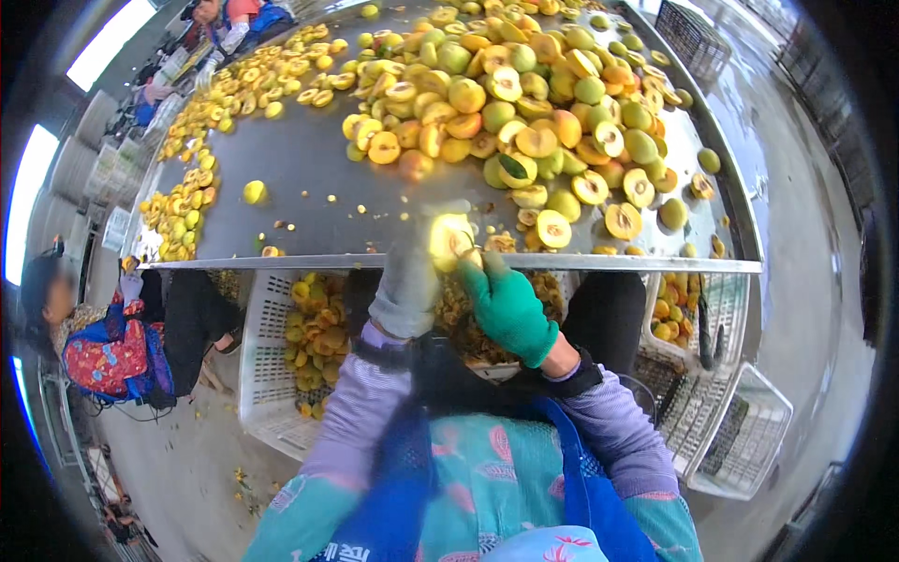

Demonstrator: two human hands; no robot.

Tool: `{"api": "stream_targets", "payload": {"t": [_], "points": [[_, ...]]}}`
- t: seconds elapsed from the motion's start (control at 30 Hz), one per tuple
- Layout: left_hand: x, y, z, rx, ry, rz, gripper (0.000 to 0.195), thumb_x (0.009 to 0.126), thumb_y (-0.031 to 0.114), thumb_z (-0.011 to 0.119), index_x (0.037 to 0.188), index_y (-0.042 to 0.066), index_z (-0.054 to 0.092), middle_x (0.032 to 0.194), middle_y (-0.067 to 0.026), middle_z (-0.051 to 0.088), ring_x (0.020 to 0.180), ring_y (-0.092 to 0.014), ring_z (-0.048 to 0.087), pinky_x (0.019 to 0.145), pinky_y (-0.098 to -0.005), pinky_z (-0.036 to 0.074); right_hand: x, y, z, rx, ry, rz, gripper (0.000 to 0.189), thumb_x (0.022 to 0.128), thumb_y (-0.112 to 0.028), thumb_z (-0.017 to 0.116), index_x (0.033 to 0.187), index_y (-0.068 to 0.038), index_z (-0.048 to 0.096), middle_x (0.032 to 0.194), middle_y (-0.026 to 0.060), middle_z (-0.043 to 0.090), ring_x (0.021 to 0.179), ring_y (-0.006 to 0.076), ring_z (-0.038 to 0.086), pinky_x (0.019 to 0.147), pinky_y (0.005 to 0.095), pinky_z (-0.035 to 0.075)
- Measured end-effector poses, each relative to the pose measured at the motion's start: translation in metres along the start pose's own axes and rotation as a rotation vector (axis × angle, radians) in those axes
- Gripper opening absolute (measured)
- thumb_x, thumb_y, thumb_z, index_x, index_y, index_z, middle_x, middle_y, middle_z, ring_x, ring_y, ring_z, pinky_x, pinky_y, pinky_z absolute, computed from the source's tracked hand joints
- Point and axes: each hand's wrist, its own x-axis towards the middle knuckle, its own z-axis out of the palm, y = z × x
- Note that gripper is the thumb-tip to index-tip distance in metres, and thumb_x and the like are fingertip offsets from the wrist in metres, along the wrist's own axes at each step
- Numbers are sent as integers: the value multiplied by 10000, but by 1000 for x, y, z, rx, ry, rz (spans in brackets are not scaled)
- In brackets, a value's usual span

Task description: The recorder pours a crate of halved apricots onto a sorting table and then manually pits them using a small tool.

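My left hand (407,281), in a pale grey glove and blurred, holds a bright yellow halved stone fruit (447,242), cut face up, at the table's near edge. In a green glove, my right hand (511,308) is closed against the fruit's right side. Its fingers grip what looks like a small tool (472,256) with a thin curved loop touching the flesh; the glove hides most of it. Just beyond lies a heap of whole and halved yellow-green stone fruit (484,98). Below my hands, a container (491,371) of brown pits and scraps is partly covered.
The metal table (281,179) has a raised rim (316,261). Smaller fruit halves (184,218) line its left side. White crates (261,351) with fruit stand below left and right (730,302). A person (112,344) sits at left; another (242,28) works at the far left.
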Motion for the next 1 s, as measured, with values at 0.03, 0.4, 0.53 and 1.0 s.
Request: {"api": "stream_targets", "payload": {"t": [0.03,0.4,0.53,1.0], "points": [[0,4,2,-174,4,-97,446,978,378,408,1132,2,592,1042,-120,650,927,-191,630,827,-315,521,-1,0,1,17,11,-2,160,912,-126,506,1051,-65,556,857,188,529,633,365,574,501,452,444],[-3,-11,2,-72,-138,-57,473,1001,408,393,1080,-10,600,922,-108,660,864,-184,633,780,-300,513,-6,8,7,275,-31,167,328,975,-313,467,1031,3,540,777,291,588,725,468,576,587,523,435],[12,-4,-3,42,-398,-29,473,1012,397,387,1069,-23,598,921,-105,661,839,-172,631,791,-298,511,-13,18,9,291,-25,150,380,979,-352,454,1005,15,548,771,262,625,688,429,613,597,492,459],[11,10,28,-460,-198,-376,358,971,320,499,950,-2,651,836,-79,662,729,-139,626,634,-260,518,-14,-11,4,1232,-219,748,444,976,-481,410,824,-81,528,585,32,495,447,143,455,398,297,345]]}}
